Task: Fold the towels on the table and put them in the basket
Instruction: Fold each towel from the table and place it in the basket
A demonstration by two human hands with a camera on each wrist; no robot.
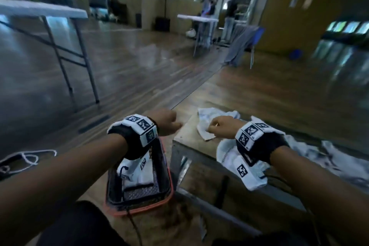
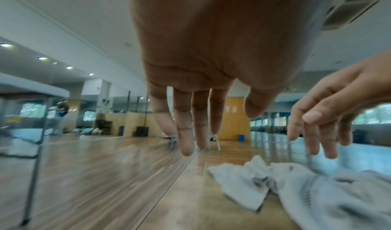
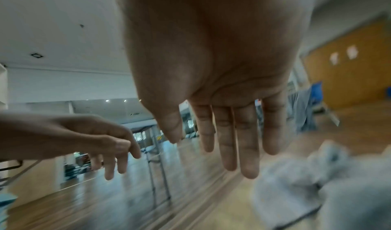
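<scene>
Left hand: the left hand [image 1: 166,122] is up in the air near the left edge of the table [image 1: 249,94], above the basket. Its grip is loose, with the fingers [image 2: 186,133] hanging down straight and holding nothing.
Right hand: the right hand [image 1: 220,127] is over the crumpled towel. Its grip is loose too, fingers [image 3: 247,141] spread and pointing down. I cannot tell if it touches the towel.
Crumpled towel: the crumpled towel [image 1: 207,124] lies on the table at 12 o'clock from the right hand.
More towels: more towels [image 1: 311,152] lie in a heap on the table at 4 o'clock from the right hand.
Basket: the basket [image 1: 139,203] sits on the floor, just beside the table at its 9 o'clock side.
Folded towel: a folded towel [image 1: 137,173] lies inside the basket.
</scene>
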